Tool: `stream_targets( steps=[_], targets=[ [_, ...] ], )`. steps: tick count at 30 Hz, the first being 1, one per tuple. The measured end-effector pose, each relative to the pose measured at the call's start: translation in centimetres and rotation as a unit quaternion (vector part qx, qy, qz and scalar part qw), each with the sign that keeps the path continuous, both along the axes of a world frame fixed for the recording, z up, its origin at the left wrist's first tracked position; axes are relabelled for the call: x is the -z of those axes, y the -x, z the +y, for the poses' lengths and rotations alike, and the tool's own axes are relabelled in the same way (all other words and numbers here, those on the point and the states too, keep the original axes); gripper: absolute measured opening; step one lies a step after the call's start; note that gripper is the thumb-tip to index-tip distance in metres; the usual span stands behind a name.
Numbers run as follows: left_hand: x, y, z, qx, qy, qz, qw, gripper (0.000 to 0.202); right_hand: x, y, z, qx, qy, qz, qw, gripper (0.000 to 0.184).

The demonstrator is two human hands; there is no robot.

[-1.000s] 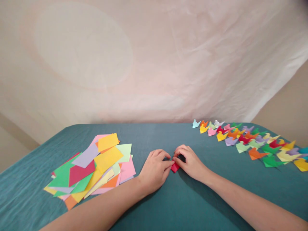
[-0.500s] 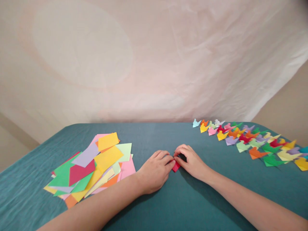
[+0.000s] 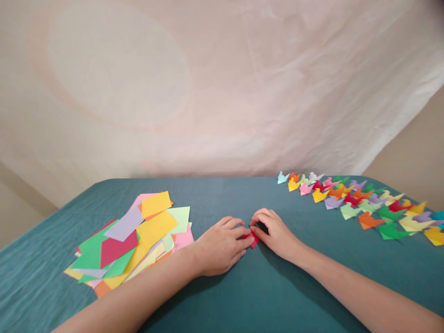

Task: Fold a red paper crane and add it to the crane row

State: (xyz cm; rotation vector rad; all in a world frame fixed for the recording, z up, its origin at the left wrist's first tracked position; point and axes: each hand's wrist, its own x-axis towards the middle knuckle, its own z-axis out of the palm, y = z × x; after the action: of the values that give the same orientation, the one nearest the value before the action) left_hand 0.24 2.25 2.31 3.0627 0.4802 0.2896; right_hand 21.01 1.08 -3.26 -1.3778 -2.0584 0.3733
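A small piece of folded red paper (image 3: 255, 241) lies on the table between my two hands, partly covered by fingers. My left hand (image 3: 224, 247) rests palm down, its fingers bent and its fingertips pressed on the paper's left side. From the right, my right hand (image 3: 272, 233) pinches the paper's upper edge between thumb and forefinger. The exact folds are hidden under the fingertips.
Left of my hands lies a loose pile of coloured paper sheets (image 3: 156, 229). At the right, several folded paper birds (image 3: 350, 211) stand in slanting rows. A teal cloth (image 3: 222, 305) covers the table, with a pale hanging sheet (image 3: 222, 92) behind.
My left hand has shifted slightly, its fingers spreading a little, and more of the red paper shows beneath them. The right hand keeps its pinch in nearly the same place.
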Motion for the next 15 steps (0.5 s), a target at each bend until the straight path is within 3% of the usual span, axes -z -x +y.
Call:
stream_targets(
  steps=[15],
  targets=[
    [-0.67, 0.71, -0.23, 0.014, 0.026, 0.046, 0.998, 0.031, -0.33, 0.08, -0.22, 0.001, 0.004, 0.006, 1.000, 0.006]
  ],
)
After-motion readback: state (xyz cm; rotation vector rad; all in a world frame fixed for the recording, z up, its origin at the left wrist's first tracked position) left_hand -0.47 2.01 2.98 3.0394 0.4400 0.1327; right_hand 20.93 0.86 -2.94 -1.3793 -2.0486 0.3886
